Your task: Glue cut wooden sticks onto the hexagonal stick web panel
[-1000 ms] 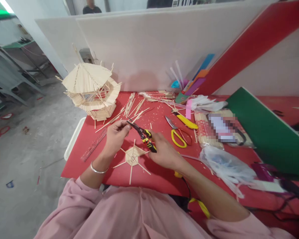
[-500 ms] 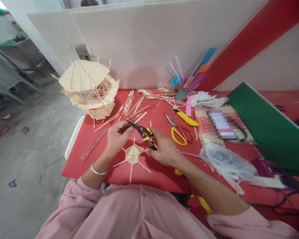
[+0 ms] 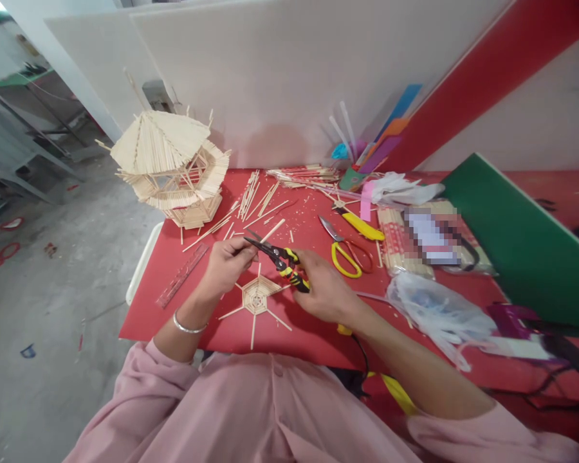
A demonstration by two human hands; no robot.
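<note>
My right hand (image 3: 324, 292) grips the black-and-yellow handles of a pair of cutters (image 3: 277, 258), whose open jaws point left. My left hand (image 3: 226, 262) is closed in a pinch just at the jaw tips, on something too small to make out. Below both hands a hexagonal web of thin wooden sticks (image 3: 255, 298) lies flat on the red tabletop (image 3: 174, 308). A pagoda-like model built of sticks (image 3: 171, 167) stands at the table's far left corner.
Loose sticks (image 3: 258, 202) lie scattered behind my hands. Yellow-handled scissors (image 3: 347, 254) and a yellow knife (image 3: 361, 226) lie to the right, then stick bundles (image 3: 405, 241), plastic bags (image 3: 439, 318) and a green board (image 3: 521, 251). A ruler (image 3: 181, 276) lies at left.
The view has tilted down a little, so everything sits slightly higher in the picture. My hands keep the same grip on the cutters and the pinch at the jaws.
</note>
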